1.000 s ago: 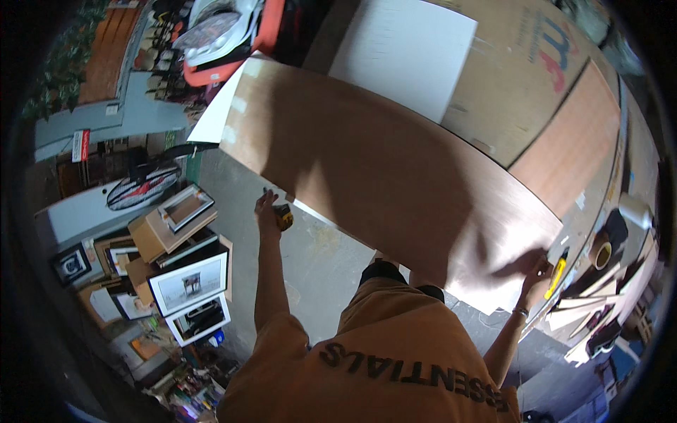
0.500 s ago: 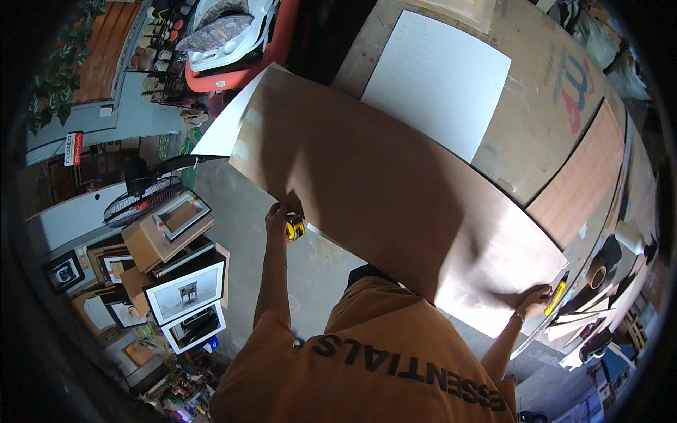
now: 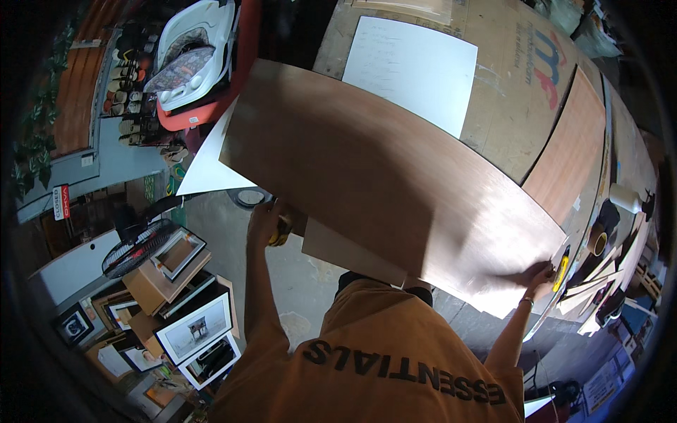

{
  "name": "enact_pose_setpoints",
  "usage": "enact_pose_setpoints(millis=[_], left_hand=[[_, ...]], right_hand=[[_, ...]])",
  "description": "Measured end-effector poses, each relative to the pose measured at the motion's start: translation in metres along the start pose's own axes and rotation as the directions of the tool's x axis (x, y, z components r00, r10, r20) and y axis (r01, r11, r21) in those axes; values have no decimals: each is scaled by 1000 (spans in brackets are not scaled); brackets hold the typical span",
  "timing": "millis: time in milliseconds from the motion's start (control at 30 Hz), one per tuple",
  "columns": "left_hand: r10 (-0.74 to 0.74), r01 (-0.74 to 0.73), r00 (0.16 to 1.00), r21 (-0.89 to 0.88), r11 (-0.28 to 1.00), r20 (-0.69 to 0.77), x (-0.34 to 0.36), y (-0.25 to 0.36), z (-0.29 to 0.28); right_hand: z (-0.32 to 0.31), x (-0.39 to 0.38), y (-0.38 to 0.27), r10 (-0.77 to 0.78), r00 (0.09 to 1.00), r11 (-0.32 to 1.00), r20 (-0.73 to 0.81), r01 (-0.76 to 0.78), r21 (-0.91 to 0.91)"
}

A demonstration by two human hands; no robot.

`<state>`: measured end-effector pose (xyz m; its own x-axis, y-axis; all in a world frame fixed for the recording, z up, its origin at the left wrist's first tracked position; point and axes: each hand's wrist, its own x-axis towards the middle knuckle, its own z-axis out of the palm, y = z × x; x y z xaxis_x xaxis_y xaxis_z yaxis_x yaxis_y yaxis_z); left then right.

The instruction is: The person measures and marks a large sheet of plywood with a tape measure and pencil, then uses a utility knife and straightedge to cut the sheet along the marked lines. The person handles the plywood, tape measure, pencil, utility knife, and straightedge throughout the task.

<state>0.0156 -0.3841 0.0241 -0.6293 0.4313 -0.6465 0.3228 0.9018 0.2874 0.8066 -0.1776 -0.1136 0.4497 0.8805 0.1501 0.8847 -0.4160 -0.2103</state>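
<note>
Brown board (image 3: 338, 155) reaches your right hand (image 3: 539, 282) at four o'clock, fingers unclear; left hand (image 3: 262, 224) clamps fingers on a tape measure (image 3: 282, 231).

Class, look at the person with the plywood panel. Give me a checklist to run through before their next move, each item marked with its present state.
1. Tape measure in the left hand: ok.
2. Tape blade pulled out or in: cannot tell, too small and blurred.
3. Right hand at the right end of the plywood panel: ok.
4. Yellow utility knife well away from the right hand: not ok, it is right beside it; whether it is gripped is unclear.
5. Knife's cutting blade retracted: cannot tell.
6. Panel's left end clear of the plain white sheet: not ok, the panel covers part of it.
</note>
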Motion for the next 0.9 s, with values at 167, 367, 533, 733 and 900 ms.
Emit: enact_pose_setpoints(millis=[167,367,533,733,900], left_hand=[[269,283,852,-828,484,449,-54,35,-18],[617,398,592,-853,337,519,-94,126,93],[716,445,330,-770,458,616,-127,170,155],[795,287,463,-915,284,392,-138,177,204],[695,-78,646,-880,469,314,-134,174,235]], right_hand=[[-66,-14,-56,-47,981,976,-188,85,199],[-138,-118,-230,-549,686,587,478,-91,804],[-161,-173,-317,-700,385,548,602,-250,798],[-156,-175,-318,-476,562,512,676,-448,733],[-143,-160,-295,-529,581,497,619,-378,781]])
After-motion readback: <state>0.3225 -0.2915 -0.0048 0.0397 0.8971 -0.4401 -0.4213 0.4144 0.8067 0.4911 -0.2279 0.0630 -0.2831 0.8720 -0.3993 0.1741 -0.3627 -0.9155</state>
